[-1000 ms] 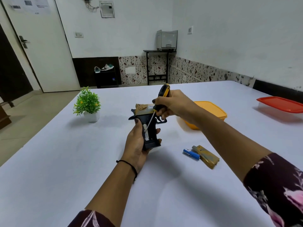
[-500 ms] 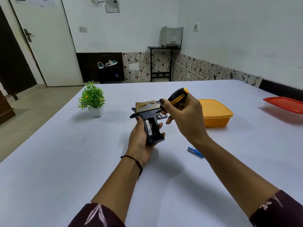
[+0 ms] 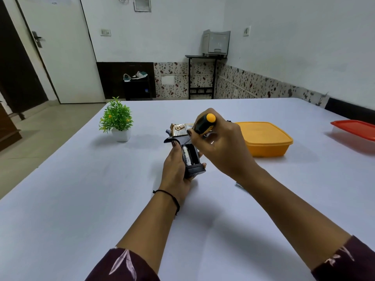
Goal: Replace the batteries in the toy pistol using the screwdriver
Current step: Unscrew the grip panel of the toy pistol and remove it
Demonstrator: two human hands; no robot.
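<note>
Cover off: the toy pistol [image 3: 193, 171], held over the counter [image 3: 81, 199], bares one battery [image 3: 186, 157] on the bay's 9 o'clock side; the 3 o'clock slot seems empty, though shadowed. The left hand [image 3: 174, 173] has its grip wrapped round the handle; the right hand [image 3: 221, 151] has its grip clasped on the screwdriver [image 3: 204, 123]. Swap, cover and screw are left.

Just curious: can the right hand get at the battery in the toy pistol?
Probably yes: the battery lies uncovered close to the right hand, though that hand grips the screwdriver.

Single head-worn view, forward and down, close over the table [image 3: 81, 199].
</note>
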